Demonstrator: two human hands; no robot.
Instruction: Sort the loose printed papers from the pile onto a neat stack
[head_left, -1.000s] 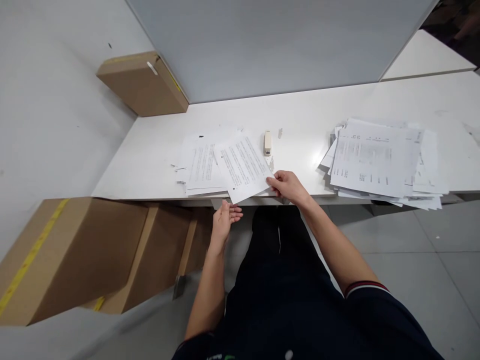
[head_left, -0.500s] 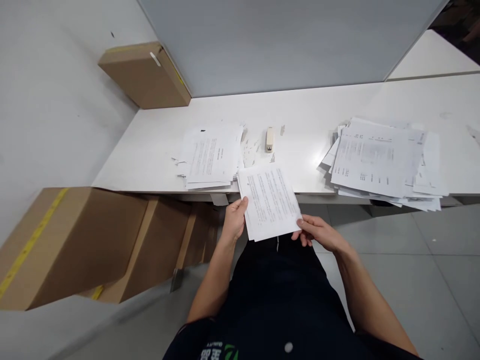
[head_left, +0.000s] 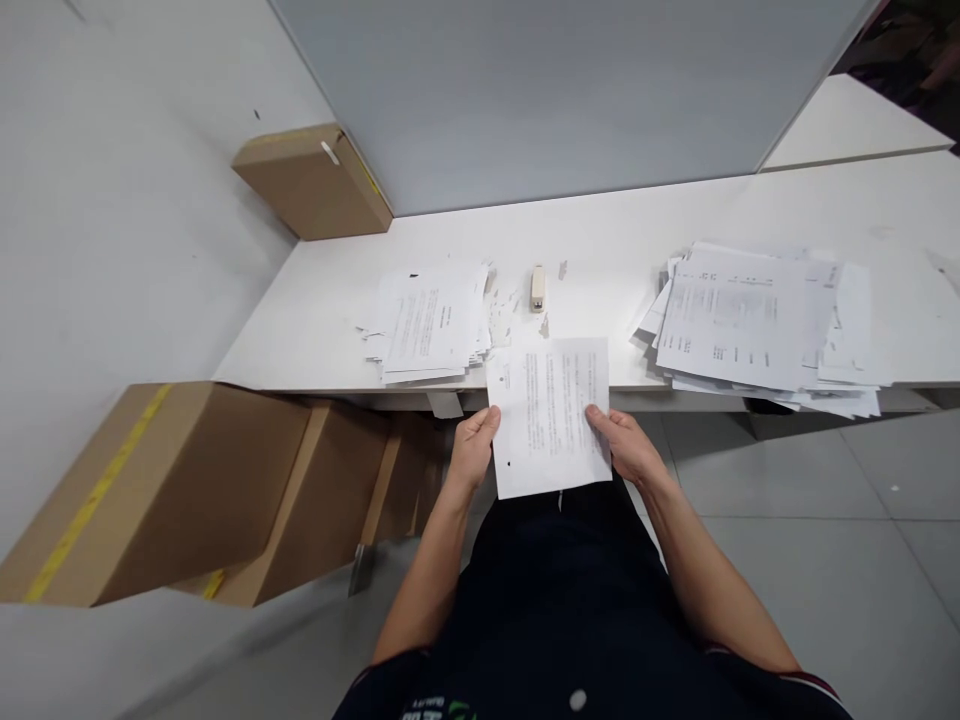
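Printed paper sheets [head_left: 551, 425] are held out in front of my body, just past the table's front edge. My left hand [head_left: 474, 445] grips their left edge with the thumb on top. On the opposite edge, my right hand [head_left: 626, 445] pinches them, its thumb lying over the print; the fingers behind the paper are hidden. How many sheets there are I cannot tell. Beyond them a small beige stapler [head_left: 538, 289] stands on the table. A stack of printed papers [head_left: 427, 325] lies to its left.
A larger, untidy pile of papers [head_left: 750, 315] overhangs the front edge of the white table [head_left: 600, 240] at right. One cardboard box [head_left: 315, 185] sits in the back left corner. More cardboard boxes [head_left: 202, 490] stand below at left. A grey panel [head_left: 570, 100] rises behind the table.
The sheets have come off the left stack toward my body and turned straighter. My left hand, open and apart before, has closed on their left edge. My right hand has shifted up their right edge.
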